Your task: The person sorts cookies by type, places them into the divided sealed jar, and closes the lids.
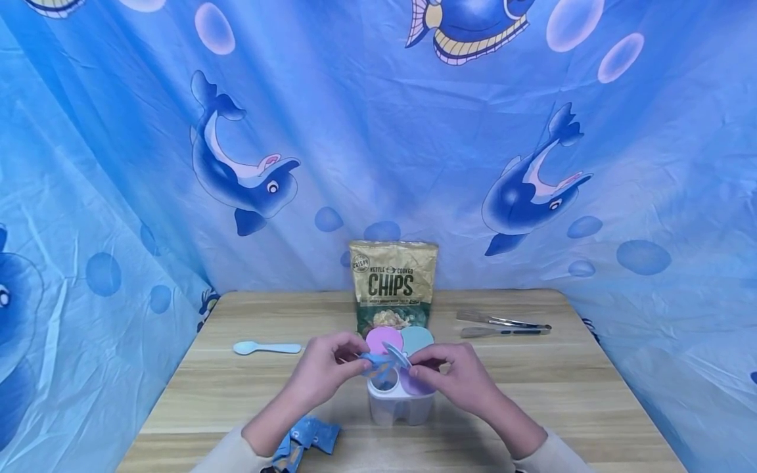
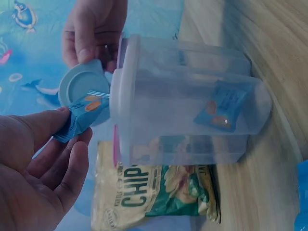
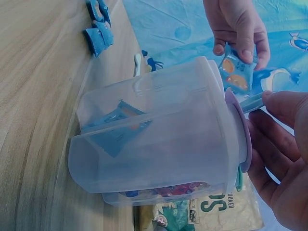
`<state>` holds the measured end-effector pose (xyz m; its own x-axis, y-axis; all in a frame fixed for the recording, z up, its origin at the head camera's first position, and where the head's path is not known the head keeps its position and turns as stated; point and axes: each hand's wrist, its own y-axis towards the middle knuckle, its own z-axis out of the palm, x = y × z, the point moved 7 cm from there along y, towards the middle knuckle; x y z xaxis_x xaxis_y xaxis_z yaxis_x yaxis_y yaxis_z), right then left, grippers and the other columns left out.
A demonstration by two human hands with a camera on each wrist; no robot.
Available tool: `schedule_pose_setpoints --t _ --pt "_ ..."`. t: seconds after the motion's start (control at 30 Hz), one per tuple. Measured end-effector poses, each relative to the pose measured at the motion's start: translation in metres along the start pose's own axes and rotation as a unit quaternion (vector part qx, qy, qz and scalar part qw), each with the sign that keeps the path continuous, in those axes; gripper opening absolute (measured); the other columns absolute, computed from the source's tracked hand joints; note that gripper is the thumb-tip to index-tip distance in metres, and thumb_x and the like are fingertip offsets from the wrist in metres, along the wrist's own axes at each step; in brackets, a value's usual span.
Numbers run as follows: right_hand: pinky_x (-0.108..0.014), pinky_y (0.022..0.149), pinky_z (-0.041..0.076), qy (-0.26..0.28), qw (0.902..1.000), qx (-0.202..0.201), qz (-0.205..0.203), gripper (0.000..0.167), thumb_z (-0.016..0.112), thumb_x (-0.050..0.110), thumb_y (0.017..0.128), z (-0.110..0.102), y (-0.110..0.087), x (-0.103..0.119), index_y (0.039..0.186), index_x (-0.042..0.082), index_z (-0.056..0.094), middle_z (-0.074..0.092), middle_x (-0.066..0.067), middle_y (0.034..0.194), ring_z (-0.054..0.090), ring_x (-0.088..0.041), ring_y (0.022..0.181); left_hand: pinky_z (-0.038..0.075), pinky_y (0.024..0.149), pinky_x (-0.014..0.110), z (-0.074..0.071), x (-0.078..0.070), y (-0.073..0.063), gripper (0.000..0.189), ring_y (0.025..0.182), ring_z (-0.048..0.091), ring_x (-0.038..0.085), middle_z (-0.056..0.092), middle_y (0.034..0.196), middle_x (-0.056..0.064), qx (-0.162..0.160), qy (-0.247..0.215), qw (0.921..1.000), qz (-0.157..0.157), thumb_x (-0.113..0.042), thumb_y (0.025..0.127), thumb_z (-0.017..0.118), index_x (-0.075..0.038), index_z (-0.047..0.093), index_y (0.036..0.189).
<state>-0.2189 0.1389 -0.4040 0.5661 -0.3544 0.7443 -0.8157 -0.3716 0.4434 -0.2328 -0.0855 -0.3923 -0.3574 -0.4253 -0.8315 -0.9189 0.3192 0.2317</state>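
At a wood-grain table [image 1: 514, 414] backed by a blue sea-themed curtain [image 1: 378, 144], the head view finds a person working over a lidded container [image 1: 390, 415]. The left hand [image 1: 331, 364] pinches a blue packet [image 1: 377, 359] just above the container's uncovered mouth [image 1: 384, 380]; the right hand [image 1: 452, 371] pinches a pale blue lid [image 1: 395, 353], tilted up beside it. Pink [image 1: 383, 339], green [image 1: 417, 337] and purple [image 1: 416, 382] lids cover the other compartments. A chips bag [image 1: 393, 279] stands behind, a spoon [image 1: 266, 348] lies to the left and tongs [image 1: 503, 330] to the right, and loose packets [image 1: 306, 433] sit by the left forearm.

In the left wrist view, thumb and finger grip one end of the packet, its far end near the rim; whether they touch is unclear. A second packet [image 2: 224, 108] rests low inside the clear compartment. Holding the packet by its crimped end and lining it up lengthwise should help it clear the rim without snagging.

In the right wrist view, the lid shows nearly edge-on beneath the right thumb, close to the purple lid. Keeping it tilted aside would leave the mouth unobstructed, and a light touch should avoid tipping the container. Red and blue items [image 3: 178, 189] show through another compartment.
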Motion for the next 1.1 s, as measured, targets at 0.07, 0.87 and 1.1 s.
schedule_pose_setpoints --t 0.07,0.87,1.1 --pt "-0.032 0.068 0.061 -0.001 1.0 0.0 0.0 0.012 0.081 0.018 0.089 0.0 0.0 0.0 0.101 0.018 0.081 0.078 0.01 0.091 0.071 -0.005 0.079 0.059 0.069 0.025 0.005 0.0 0.001 0.013 0.078 0.07 0.011 0.075 0.088 -0.005 0.01 0.008 0.9999 0.007 -0.01 0.086 0.082 -0.015 0.075 0.095" --pt "-0.03 0.068 0.06 -0.01 0.9999 0.008 0.002 0.011 0.081 0.02 0.089 0.002 0.003 0.001 0.1 0.019 0.081 0.077 0.011 0.089 0.07 -0.004 0.076 0.054 0.064 0.021 0.027 -0.008 0.007 0.009 0.073 0.061 0.001 0.074 0.084 -0.008 0.062 0.099 0.9917 0.053 -0.007 0.086 0.08 -0.014 0.079 0.09" --pt "-0.03 0.068 0.06 -0.01 0.9999 0.009 0.002 0.011 0.081 0.021 0.089 0.003 0.003 0.002 0.1 0.019 0.081 0.077 0.011 0.089 0.07 -0.004 0.076 0.053 0.065 0.019 0.03 -0.014 0.008 0.012 0.071 0.06 0.0 0.075 0.082 -0.004 0.063 0.125 0.9856 0.095 0.0 0.083 0.079 -0.011 0.08 0.087"
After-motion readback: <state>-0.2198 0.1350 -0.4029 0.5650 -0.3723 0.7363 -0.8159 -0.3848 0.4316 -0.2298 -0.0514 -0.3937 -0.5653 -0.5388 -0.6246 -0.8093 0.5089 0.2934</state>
